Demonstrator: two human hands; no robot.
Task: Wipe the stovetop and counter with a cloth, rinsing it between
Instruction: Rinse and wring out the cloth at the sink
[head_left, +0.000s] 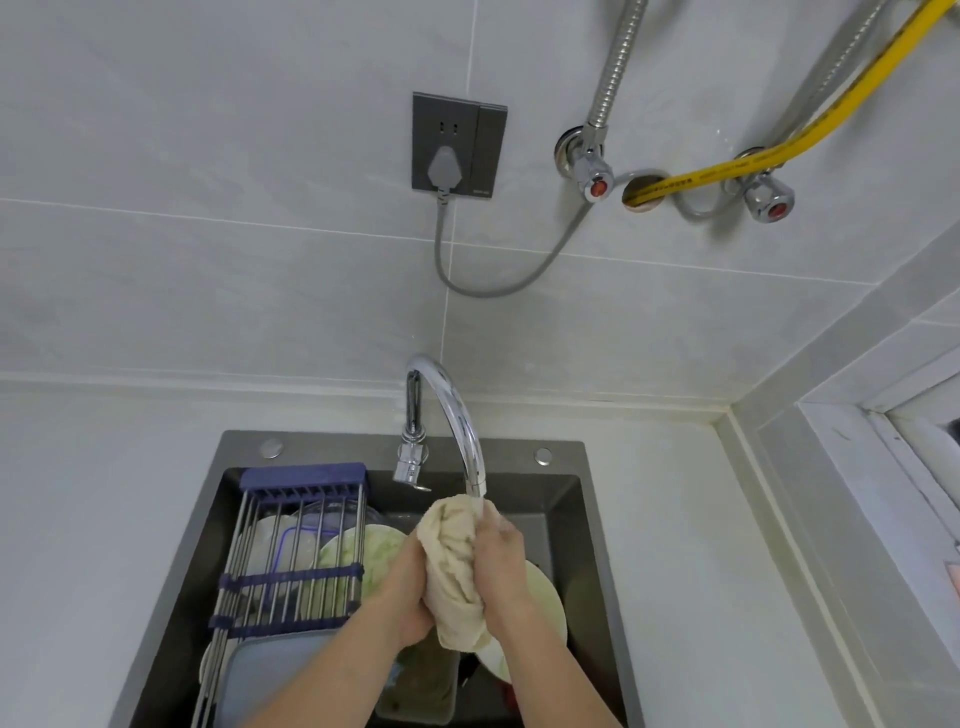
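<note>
Both hands were over the dark square sink (592, 525), right under the curved chrome faucet (452, 410). The left hand (410, 587) and right hand (506, 566) each had a tight grip on the bunched-up beige cloth (454, 566), squeezed between them. Pale green plates (548, 608) sat below, beside a blue-trimmed metal drying rack (296, 540).
</note>
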